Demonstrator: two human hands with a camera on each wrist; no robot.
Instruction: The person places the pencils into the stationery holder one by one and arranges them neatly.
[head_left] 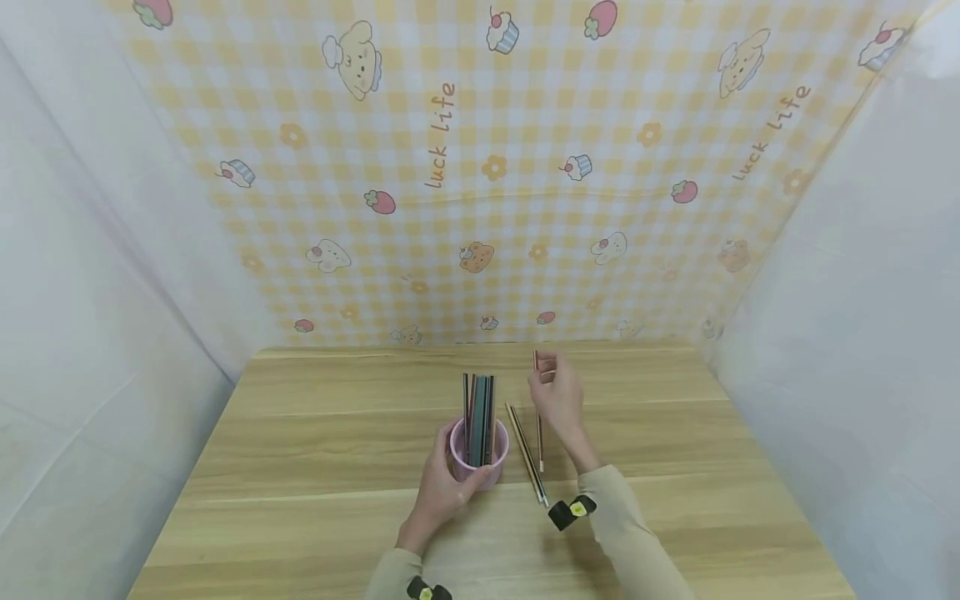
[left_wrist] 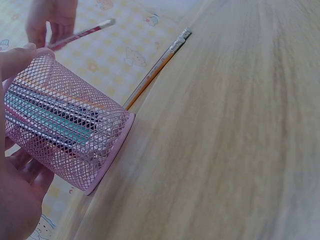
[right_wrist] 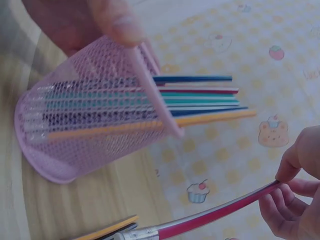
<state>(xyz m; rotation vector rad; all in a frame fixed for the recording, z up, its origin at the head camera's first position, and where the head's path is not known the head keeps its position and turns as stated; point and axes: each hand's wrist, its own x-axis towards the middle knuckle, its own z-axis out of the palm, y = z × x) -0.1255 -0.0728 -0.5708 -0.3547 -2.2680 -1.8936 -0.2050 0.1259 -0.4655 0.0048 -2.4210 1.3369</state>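
My left hand (head_left: 438,492) grips a pink mesh pencil cup (left_wrist: 65,155) around its side, with the thumb at the rim. The cup stands upright on the table. Inside it several pencils (right_wrist: 200,102), teal, dark blue, red and orange, stick up past the rim. To the right of the cup, my right hand (head_left: 558,396) pinches a red pencil (right_wrist: 215,212) near its upper end. The pencil's metal-capped eraser end points down. Two more pencils (head_left: 527,454), one orange-yellow and one dark, lie side by side between the cup and my right hand.
The wood-grain table (head_left: 322,467) ends at the back against a yellow checked cloth (head_left: 420,242) with cartoon prints. White sheets (head_left: 847,275) hang at both sides. Each sleeve has a black band (head_left: 562,514) at the wrist.
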